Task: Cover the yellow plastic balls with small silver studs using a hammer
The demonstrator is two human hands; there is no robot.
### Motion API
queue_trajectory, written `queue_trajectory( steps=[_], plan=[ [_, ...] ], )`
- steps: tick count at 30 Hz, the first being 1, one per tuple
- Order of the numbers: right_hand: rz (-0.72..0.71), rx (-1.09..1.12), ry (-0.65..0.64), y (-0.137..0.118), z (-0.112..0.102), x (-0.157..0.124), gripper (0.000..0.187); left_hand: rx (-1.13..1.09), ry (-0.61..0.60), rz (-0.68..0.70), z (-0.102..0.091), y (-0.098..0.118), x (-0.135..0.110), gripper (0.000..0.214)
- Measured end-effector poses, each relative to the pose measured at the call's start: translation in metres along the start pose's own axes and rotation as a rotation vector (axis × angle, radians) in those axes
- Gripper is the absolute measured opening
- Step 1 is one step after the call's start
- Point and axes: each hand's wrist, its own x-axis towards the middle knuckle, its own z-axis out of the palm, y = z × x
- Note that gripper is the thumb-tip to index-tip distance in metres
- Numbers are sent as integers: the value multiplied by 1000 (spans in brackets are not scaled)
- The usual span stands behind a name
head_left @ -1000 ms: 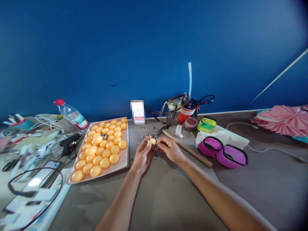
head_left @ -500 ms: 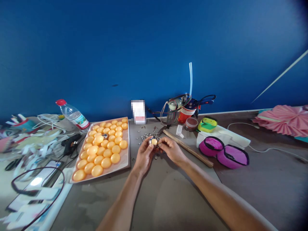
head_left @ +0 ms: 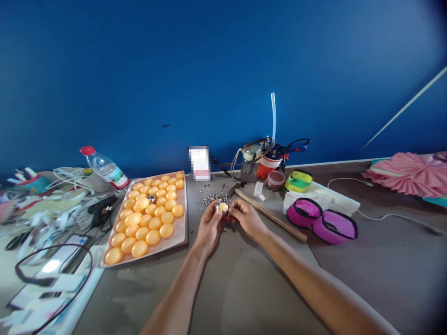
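Over the grey table, my left hand (head_left: 210, 224) is closed around an orange ball (head_left: 222, 207) whose edge is covered with shiny silver pieces. Against the ball's right side rest the pinched fingertips of my right hand (head_left: 246, 217); whatever they hold is too small to make out. Just behind both hands lies a heap of small silver beads (head_left: 211, 200), with a few scattered around it. To the left, a shallow white box (head_left: 186, 204) holds many plain orange balls (head_left: 152, 237) and one silver-covered ball (head_left: 151, 198).
A wooden stick (head_left: 270, 215) lies right of my hands. Behind it stand a glass jar (head_left: 248, 163), a red cup (head_left: 267, 168) and a small round tub (head_left: 275, 180). Magenta fabric bands (head_left: 335, 226) lie farther right. A bottle (head_left: 111, 173) and glue gun (head_left: 103, 208) are left.
The view has shifted slightly. My hands stay together at the ball, the right fingertips still pinched against its side.
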Motion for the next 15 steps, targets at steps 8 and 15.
queue_trajectory(
  steps=[8, 15],
  plan=[
    [-234, -464, 88, -2, -24, 11, 14, -187, 69, -46, -1, 17, 3, 28],
    [-362, -940, 34, 15, -33, 14, 32, -163, 145, -35, -7, 14, 7, 23]
  ],
)
